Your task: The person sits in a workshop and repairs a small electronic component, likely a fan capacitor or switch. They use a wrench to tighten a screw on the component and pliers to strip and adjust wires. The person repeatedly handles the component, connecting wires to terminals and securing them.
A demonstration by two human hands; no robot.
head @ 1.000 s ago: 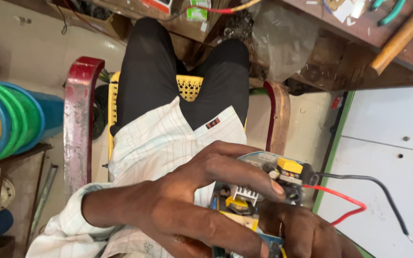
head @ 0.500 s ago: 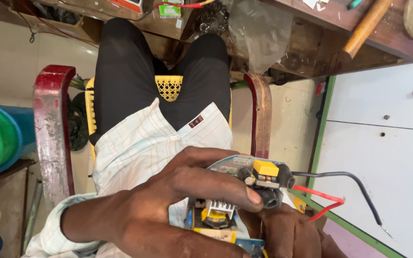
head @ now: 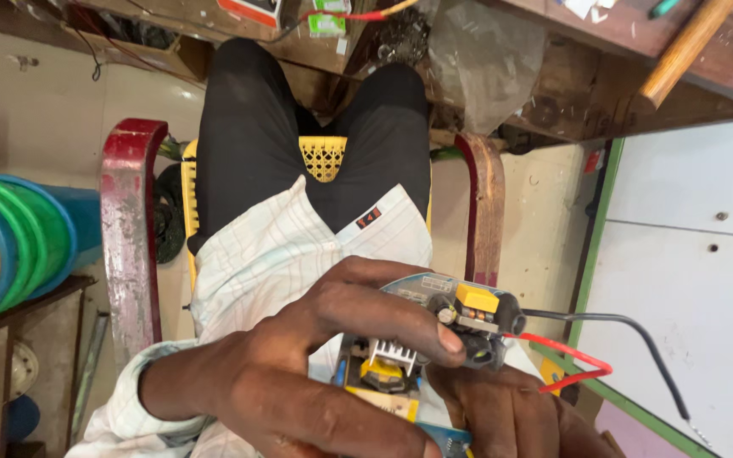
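Board tilted slightly since earlier; left hand grip (fingers curled) holding circuit board, right hand supporting underneath.

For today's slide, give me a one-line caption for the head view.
Seated on a chair, a person's left hand and right hand grip a circuit board with red and black wires.

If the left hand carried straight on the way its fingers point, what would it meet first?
The left hand points rightward, its fingers already lying across the circuit board. Next in line is the yellow component at the board's edge, then the black wire. Depth beyond that is unclear.
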